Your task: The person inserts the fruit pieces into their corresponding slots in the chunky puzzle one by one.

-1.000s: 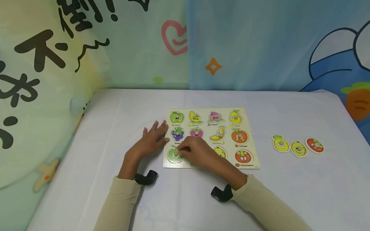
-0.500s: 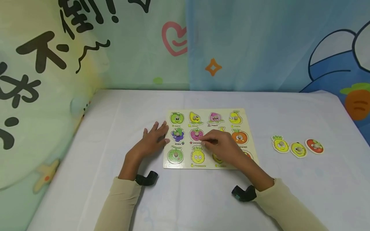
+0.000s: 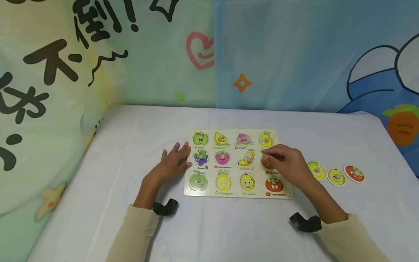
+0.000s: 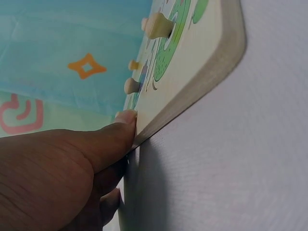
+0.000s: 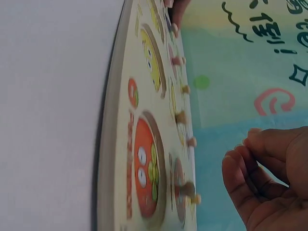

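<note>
A wooden fruit knob puzzle board [image 3: 211, 177] lies on the table. My left hand [image 3: 170, 166] rests at its left edge, fingers spread; in the left wrist view the thumb [image 4: 108, 139] touches the board's side. My right hand [image 3: 289, 163] hovers over the right edge, partly hiding the orange piece [image 3: 266, 164]. Its fingers are loosely curled, and the right wrist view shows nothing between the fingertips. A green melon piece [image 3: 198, 181] sits in the lower left slot. Pineapple, lemon and persimmon slots in that row show only printed pictures.
Loose pineapple [image 3: 316, 171], lemon [image 3: 336, 177] and red persimmon [image 3: 354, 174] pieces lie on the white tablecloth [image 3: 229, 229], right of the board. Several knobbed fruit pieces fill the upper rows. A printed curtain [image 3: 278, 54] hangs behind the table.
My right hand has left the melon piece and moved right across the board to its right edge. The lower row slots have come into sight. My left hand has stayed put.
</note>
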`<state>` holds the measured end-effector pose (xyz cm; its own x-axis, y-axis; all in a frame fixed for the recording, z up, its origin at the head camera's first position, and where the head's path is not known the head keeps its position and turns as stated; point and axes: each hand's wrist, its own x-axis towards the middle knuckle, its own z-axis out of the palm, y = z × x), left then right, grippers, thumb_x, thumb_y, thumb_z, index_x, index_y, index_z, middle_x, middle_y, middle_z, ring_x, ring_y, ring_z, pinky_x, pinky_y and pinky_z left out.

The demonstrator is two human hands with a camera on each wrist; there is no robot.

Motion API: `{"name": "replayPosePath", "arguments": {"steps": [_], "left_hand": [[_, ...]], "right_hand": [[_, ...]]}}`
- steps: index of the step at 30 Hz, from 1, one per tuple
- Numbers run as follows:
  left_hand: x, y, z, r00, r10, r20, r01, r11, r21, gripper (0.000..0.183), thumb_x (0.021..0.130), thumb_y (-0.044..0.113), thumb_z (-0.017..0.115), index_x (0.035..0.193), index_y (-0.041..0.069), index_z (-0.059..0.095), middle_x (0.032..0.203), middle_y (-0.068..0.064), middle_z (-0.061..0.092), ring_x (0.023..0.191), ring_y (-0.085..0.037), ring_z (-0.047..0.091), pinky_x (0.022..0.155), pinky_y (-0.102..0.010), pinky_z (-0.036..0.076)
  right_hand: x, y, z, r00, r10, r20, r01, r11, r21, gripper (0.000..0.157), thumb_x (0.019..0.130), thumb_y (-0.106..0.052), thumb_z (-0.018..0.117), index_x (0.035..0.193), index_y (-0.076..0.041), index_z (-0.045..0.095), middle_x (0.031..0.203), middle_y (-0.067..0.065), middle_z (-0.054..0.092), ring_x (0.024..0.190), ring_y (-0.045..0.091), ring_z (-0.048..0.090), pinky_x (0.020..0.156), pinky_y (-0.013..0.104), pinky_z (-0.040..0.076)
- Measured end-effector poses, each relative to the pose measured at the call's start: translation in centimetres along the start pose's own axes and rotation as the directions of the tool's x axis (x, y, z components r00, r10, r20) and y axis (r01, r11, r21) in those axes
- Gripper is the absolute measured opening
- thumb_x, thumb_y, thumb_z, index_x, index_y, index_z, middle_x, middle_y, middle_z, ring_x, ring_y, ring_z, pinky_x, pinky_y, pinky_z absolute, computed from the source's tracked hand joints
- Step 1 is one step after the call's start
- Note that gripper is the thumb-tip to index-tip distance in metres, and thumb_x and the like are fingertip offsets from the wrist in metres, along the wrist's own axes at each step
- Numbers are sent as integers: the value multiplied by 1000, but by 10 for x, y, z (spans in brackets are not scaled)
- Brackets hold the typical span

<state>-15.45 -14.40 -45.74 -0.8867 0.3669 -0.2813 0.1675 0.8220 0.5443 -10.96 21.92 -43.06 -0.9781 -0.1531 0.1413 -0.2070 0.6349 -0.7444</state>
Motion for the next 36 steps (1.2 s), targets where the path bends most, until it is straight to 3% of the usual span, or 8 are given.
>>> {"name": "replayPosePath", "arguments": {"steps": [7, 13, 21, 25, 28, 36], "left_hand": [[-1, -1, 1, 1000, 18, 2, -18, 1000, -11, 64, 99, 30, 57, 153, 15, 27, 159, 3, 15, 148, -23, -2, 114, -54, -7], [-3, -2, 2, 1000, 24, -9, -25, 999, -21, 64, 98, 28, 58, 153, 13, 29, 159, 2, 18, 148, -25, 0, 114, -55, -6], [-2, 1, 1, 1000, 27, -14, -27, 999, -22, 63, 98, 29, 58, 153, 14, 29, 159, 3, 17, 148, -24, -1, 114, -54, -7], [-2, -1, 3, 1000, 25, -8, -25, 999, -26, 63, 99, 29, 57, 153, 15, 28, 159, 3, 17, 148, -23, -1, 114, -54, -7], [-2, -3, 3, 999, 34, -6, -34, 999, -30, 63, 99, 30, 57, 153, 14, 28, 159, 3, 17, 148, -23, -1, 114, -54, -6], [-1, -3, 3, 999, 34, -11, -34, 999, -16, 63, 99, 29, 57, 153, 15, 28, 159, 3, 16, 148, -23, -1, 114, -54, -6]], "right_hand": [[-16, 16, -20, 995, 21, -94, -26, 998, -55, 19, 91, -6, 68, 108, -1, 73, 100, 8, 69, 83, 8, 59, 68, 7, 45], [-32, 34, -43, 991, 50, -122, -68, 987, -148, 21, 92, -12, 68, 110, -2, 72, 100, 9, 69, 80, 5, 57, 62, 9, 46], [-50, 58, -69, 979, 103, -175, -142, 964, -224, 22, 92, -8, 68, 112, 0, 71, 104, 15, 68, 83, -12, 48, 62, 5, 43], [-58, 69, -71, 975, 140, -171, -179, 954, -242, 24, 91, -7, 67, 113, 3, 69, 107, 22, 66, 93, 16, 63, 62, 3, 41], [-63, 73, -72, 973, 164, -160, -201, 946, -255, 25, 91, -9, 68, 113, 5, 68, 108, 24, 65, 95, 39, 62, 60, 4, 41], [-62, 79, -72, 954, 263, -143, -295, 908, -298, 31, 91, -13, 68, 115, 7, 66, 107, 29, 63, 87, 39, 62, 54, 28, 49]]}}
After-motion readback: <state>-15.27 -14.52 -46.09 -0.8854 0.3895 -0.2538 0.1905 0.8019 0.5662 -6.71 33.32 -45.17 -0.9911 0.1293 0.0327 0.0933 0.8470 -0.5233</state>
